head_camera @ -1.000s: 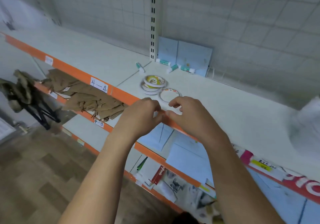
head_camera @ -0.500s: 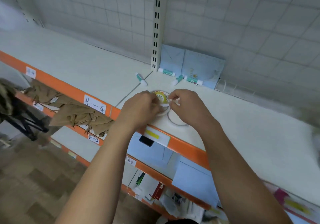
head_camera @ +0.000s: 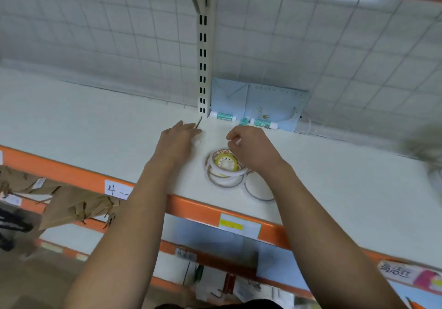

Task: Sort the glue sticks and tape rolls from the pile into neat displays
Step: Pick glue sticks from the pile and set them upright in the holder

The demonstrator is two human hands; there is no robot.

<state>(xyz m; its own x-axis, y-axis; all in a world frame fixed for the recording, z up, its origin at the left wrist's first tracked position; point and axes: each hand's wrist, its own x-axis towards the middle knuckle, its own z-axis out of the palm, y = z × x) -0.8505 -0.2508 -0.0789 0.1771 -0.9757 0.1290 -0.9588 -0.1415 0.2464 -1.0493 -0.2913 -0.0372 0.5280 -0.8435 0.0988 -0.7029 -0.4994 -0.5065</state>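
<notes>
the tape rolls (head_camera: 224, 165) lie in a loose stack on the white shelf (head_camera: 95, 129), a little back from its orange front edge (head_camera: 191, 209), and one thin roll (head_camera: 254, 196) lies flat just beside the stack, nearer that edge. we see the right hand (head_camera: 253, 148) above the far side of the stack with its fingers curled in and thumb close to the forefinger; we cannot tell whether anything is pinched between them. the left hand (head_camera: 178, 141) lies further left and toward the back of the shelf, fingers stretched almost straight and low over the surface, with the white end of a glue stick (head_camera: 197, 142) peeking out beside its palm; the rest of that stick is hidden. three more glue sticks (head_camera: 223, 116) lie along the back edge, at the foot of the blue packets (head_camera: 258, 100) that lean on the wire grid wall, just right of the slotted upright (head_camera: 203, 69). on the front edge we read a handwritten label (head_camera: 117, 189) starting "4" and see a yellow price tag (head_camera: 239, 226). crumpled brown paper (head_camera: 71, 203) lies on the shelf below, at the left.
</notes>
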